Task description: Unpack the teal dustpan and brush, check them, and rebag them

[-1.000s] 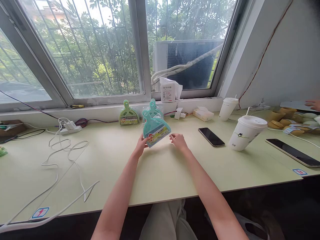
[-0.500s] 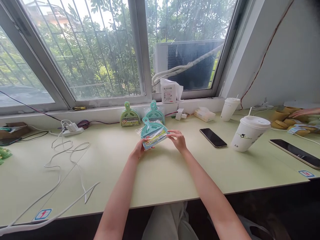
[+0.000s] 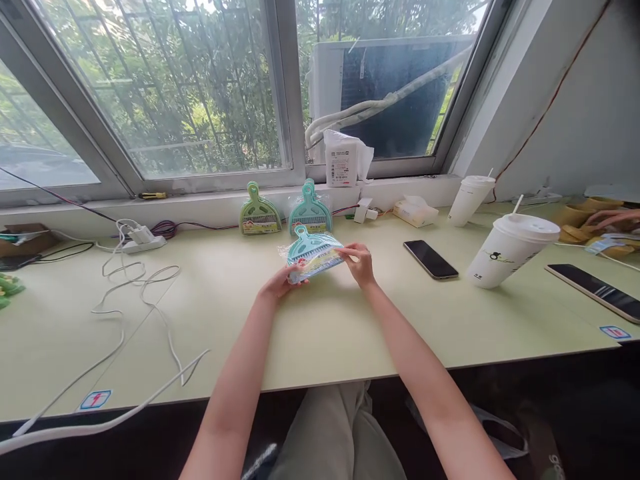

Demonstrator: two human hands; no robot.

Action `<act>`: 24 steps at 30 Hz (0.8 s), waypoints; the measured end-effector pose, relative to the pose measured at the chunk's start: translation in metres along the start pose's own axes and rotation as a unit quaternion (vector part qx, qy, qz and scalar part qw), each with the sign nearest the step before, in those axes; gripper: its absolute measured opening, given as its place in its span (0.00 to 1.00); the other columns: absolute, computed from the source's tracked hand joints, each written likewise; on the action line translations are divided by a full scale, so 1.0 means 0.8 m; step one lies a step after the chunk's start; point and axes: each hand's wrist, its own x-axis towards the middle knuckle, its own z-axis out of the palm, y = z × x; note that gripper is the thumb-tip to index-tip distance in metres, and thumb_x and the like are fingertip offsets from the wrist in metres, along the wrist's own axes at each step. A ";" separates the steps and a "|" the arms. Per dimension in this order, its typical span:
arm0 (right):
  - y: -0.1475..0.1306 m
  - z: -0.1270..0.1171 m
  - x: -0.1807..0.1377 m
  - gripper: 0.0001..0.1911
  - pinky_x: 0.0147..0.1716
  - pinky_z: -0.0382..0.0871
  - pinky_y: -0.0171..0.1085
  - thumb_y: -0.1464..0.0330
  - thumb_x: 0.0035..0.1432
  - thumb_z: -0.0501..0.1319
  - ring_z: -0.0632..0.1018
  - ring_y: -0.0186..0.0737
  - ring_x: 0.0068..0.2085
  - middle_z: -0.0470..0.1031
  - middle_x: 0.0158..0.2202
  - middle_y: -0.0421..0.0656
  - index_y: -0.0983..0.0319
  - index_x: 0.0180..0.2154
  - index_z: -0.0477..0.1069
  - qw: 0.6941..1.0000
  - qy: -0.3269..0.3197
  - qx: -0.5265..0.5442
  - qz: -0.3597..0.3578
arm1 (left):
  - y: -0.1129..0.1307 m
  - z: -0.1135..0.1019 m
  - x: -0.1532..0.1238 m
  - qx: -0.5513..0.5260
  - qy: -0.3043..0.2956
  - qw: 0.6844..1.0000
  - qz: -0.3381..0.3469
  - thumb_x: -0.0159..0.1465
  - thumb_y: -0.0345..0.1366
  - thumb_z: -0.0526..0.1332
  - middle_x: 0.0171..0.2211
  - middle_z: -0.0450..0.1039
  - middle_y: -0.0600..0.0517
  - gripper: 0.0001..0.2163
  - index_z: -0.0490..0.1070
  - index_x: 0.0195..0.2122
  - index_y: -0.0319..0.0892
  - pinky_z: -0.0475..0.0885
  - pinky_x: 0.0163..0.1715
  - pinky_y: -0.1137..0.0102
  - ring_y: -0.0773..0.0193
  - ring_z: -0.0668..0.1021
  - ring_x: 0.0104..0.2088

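A teal mini dustpan and brush set (image 3: 315,254) in clear plastic wrap with a printed label is held above the table between both hands. My left hand (image 3: 283,281) is closed on its lower left corner, thumb on the front. My right hand (image 3: 358,262) pinches the right edge near the label. The set's handle points away from me and it tilts back. Behind it, leaning at the wall under the window, stand a green dustpan set (image 3: 259,212) and more teal dustpan sets (image 3: 310,212).
To the right are a black phone (image 3: 431,259), a large white cup (image 3: 513,252) with a straw, a second cup (image 3: 471,200), another phone (image 3: 595,291) and a tissue pack (image 3: 416,211). White cables (image 3: 120,313) lie at left. A co-worker's hand (image 3: 613,217) shows at far right.
The held dustpan set has tipped further back, with its label more foreshortened. My view has dipped slightly downward. Both hands keep their hold on it.
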 end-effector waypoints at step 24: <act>0.008 0.039 -0.008 0.23 0.37 0.71 0.42 0.60 0.41 0.69 0.77 0.42 0.36 0.76 0.37 0.45 0.62 0.38 0.66 0.952 -0.053 0.241 0.181 | -0.009 -0.026 0.005 0.242 0.194 0.941 0.136 0.56 0.39 0.62 0.37 0.78 0.47 0.13 0.74 0.40 0.39 0.69 0.30 0.71 0.63 0.78 0.30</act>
